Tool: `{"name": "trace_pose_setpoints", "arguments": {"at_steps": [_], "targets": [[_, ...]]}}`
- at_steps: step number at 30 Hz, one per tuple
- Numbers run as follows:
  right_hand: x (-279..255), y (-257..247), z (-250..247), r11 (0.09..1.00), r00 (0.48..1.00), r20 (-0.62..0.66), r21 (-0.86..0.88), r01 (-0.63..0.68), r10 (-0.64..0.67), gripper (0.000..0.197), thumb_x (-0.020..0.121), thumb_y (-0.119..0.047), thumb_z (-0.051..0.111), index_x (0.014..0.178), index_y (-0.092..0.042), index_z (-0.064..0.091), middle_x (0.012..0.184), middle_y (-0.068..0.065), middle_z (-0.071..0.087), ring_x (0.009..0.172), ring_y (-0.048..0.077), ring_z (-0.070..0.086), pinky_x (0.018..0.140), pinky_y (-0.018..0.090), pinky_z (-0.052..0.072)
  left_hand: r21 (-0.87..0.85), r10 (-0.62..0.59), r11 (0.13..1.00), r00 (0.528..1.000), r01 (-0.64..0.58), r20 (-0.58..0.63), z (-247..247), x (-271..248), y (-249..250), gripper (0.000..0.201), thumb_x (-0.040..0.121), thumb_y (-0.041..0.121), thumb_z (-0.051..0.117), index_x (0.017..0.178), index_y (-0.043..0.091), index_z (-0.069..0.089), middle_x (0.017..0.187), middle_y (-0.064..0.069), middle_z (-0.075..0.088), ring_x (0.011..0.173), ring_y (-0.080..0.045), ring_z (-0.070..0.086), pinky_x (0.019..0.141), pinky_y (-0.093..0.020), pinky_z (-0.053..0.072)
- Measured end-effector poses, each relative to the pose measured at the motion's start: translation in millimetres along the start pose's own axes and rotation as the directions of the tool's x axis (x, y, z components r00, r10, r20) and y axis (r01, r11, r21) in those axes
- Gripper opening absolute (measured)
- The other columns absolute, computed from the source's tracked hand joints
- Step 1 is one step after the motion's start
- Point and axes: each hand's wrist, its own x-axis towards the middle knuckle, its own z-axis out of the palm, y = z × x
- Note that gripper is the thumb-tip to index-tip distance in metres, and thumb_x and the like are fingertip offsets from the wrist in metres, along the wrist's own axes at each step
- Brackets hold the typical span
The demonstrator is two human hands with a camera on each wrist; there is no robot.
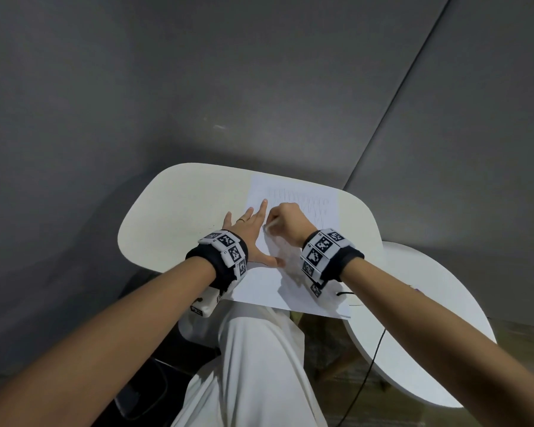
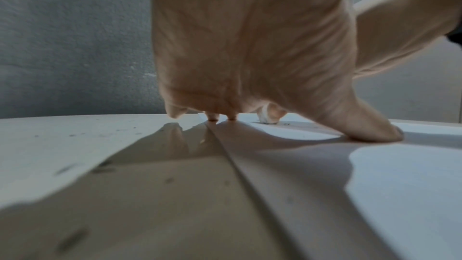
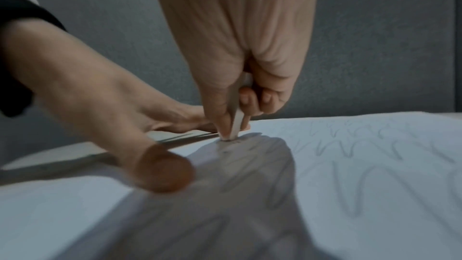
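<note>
While our left hand (image 1: pixel 249 234) lies spread, pressing paper (image 1: pixel 278 291) flat at frame centre on table (image 1: pixel 173 211), we see right hand (image 1: pixel 285 221) pinching white eraser (image 3: pixel 237 123), tip on paper just right of left hand; pencil squiggles (image 1: pixel 309 201) further right.

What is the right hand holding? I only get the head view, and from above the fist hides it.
Observer: The right wrist view shows the right hand pinching a flat white eraser, its tip on the paper.
Visitor: Does the rubbing leave anything behind?
Observer: Yes, the left wrist view shows small dark crumbs lying beside that tip.
Visitor: Is the other hand lying flat?
Observer: No. In the left wrist view the left hand arches its palm clear of the sheet; only the thumb and fingertips press down.
</note>
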Motion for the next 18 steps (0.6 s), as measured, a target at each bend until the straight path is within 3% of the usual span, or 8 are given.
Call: {"name": "trace_pose_setpoints", "arguments": {"at_steps": [3,5,7,10,14,16,18], "targets": [[-10.0,-1.4,4.8,0.997,0.993,0.090,-0.017,0.077,-0.075,0.011,0.077,0.002,0.057,0.081,0.003,0.067,0.089,0.017,0.070,0.076,0.021,0.058,0.059,0.014,0.040,-0.024,-0.006,1.000,1.000,0.006,0.005,-0.1,-1.7,0.8,0.138,0.061,0.080,0.065,0.146,0.025,-0.029,0.162,0.003,0.009,0.149,-0.013,-0.006,0.116,-0.055,-0.009],[-10.3,-1.9,0.4,0.993,0.984,0.141,-0.025,0.112,-0.108,0.011,0.077,0.002,0.061,0.085,0.004,0.068,0.090,0.016,0.071,0.079,0.021,0.061,0.062,0.015,0.041,-0.014,-0.005,1.000,1.000,0.005,0.012,-1.2,-0.6,0.6,0.139,0.061,0.080,0.064,0.147,0.023,-0.028,0.162,0.003,0.011,0.149,-0.013,-0.006,0.116,-0.055,-0.009],[-1.2,1.1,-4.0,0.996,0.992,0.089,-0.004,0.085,-0.084,0.013,0.078,0.003,0.061,0.088,0.005,0.068,0.093,0.019,0.070,0.084,0.026,0.063,0.069,0.022,0.042,0.020,0.002,1.000,1.000,-0.002,0.016,-0.5,0.9,0.2,0.140,0.059,0.084,0.061,0.146,0.023,-0.029,0.162,0.003,0.008,0.149,-0.014,-0.005,0.116,-0.055,-0.010],[0.7,3.8,0.4,0.995,0.997,0.011,0.054,0.079,-0.080,0.013,0.078,0.003,0.059,0.088,0.004,0.068,0.092,0.020,0.070,0.077,0.021,0.058,0.070,0.022,0.041,0.027,-0.007,1.000,1.000,0.007,0.024,-2.2,1.1,-0.8,0.139,0.059,0.085,0.060,0.146,0.024,-0.029,0.162,0.004,0.006,0.149,-0.014,-0.006,0.116,-0.055,-0.010],[-20.6,16.6,-2.1,0.988,0.985,0.145,0.136,0.073,-0.093,0.009,0.079,-0.008,0.065,0.087,-0.004,0.068,0.083,0.006,0.067,0.070,0.012,0.058,0.060,0.014,0.043,0.046,0.020,0.999,0.998,-0.022,0.051,2.6,-10.6,5.4,0.135,0.063,0.081,0.061,0.148,0.023,-0.027,0.162,0.005,0.000,0.149,-0.015,-0.008,0.116,-0.056,-0.009],[-25.9,34.1,-8.2,0.950,0.999,0.023,0.312,0.014,-0.022,0.006,0.081,-0.014,0.066,0.084,-0.009,0.067,0.082,0.002,0.066,0.069,0.008,0.059,0.058,0.012,0.045,0.054,0.034,0.998,0.999,-0.036,0.037,6.2,-21.2,9.9,0.131,0.066,0.081,0.059,0.149,0.024,-0.025,0.161,0.009,-0.008,0.148,-0.014,-0.010,0.116,-0.054,-0.010],[-28.7,55.4,-8.4,0.858,0.966,-0.190,0.510,-0.056,0.176,0.008,0.082,-0.016,0.066,0.079,-0.010,0.061,0.077,0.001,0.064,0.066,0.010,0.058,0.057,0.019,0.047,0.054,0.043,0.997,0.998,-0.046,0.046,8.6,-29.6,10.0,0.126,0.069,0.081,0.054,0.150,0.024,-0.022,0.160,0.010,-0.012,0.148,-0.013,-0.013,0.117,-0.052,-0.010]]}}
